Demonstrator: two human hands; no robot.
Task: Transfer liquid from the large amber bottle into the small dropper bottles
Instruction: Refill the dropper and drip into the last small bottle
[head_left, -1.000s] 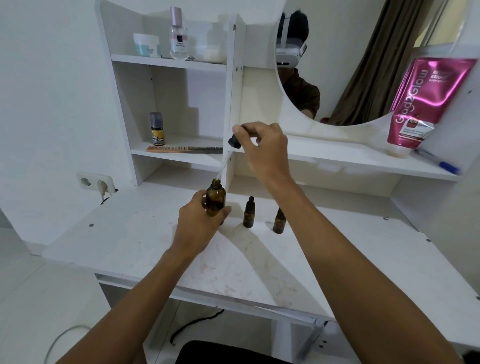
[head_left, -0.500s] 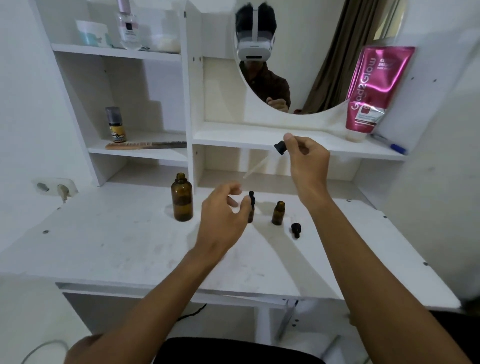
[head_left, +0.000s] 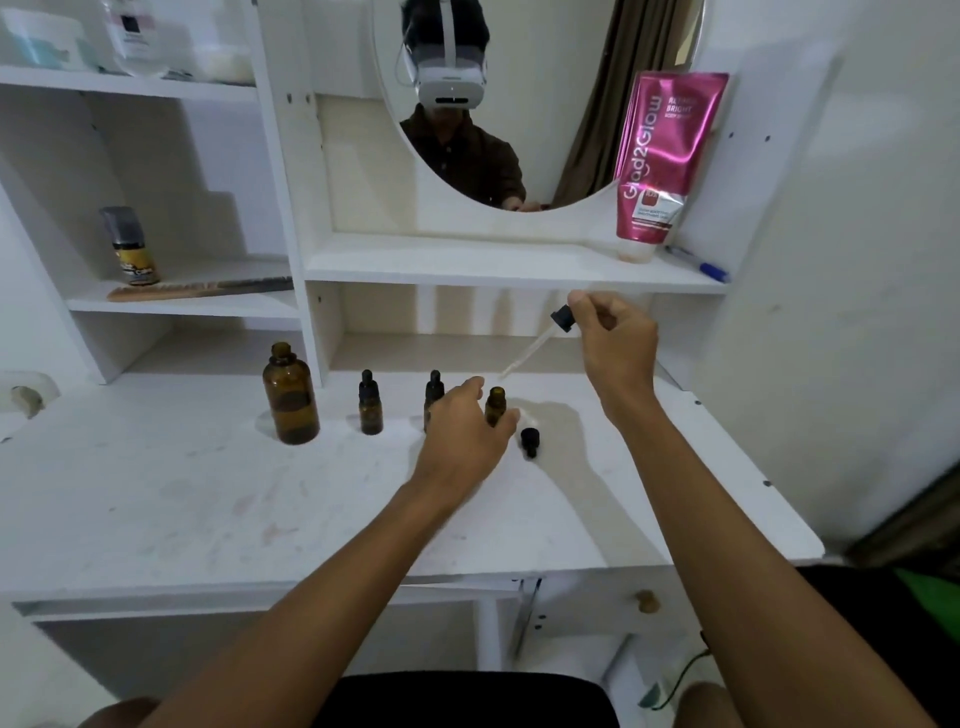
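The large amber bottle (head_left: 290, 397) stands uncapped on the white desk (head_left: 208, 493), left of centre. To its right stand two capped small dropper bottles (head_left: 370, 402) (head_left: 434, 387) and an open small bottle (head_left: 495, 407). My left hand (head_left: 465, 434) reaches around the open small bottle, fingers spread at its sides; whether they touch it I cannot tell. My right hand (head_left: 615, 343) pinches the black bulb of a glass dropper (head_left: 535, 345), tilted with its tip above the open bottle. A loose black dropper cap (head_left: 530, 440) lies beside that bottle.
A shelf unit with a round mirror (head_left: 519, 104) rises behind the desk. It carries a pink tube (head_left: 660, 156), a blue pen (head_left: 698, 265), a small spray can (head_left: 127, 247), a comb (head_left: 202, 289) and jars up top. A wall socket (head_left: 26, 397) sits at far left.
My left hand let go of the large amber bottle and moved right to the open small bottle. My right hand carried the dropper out of the large bottle and rightward above the small one.
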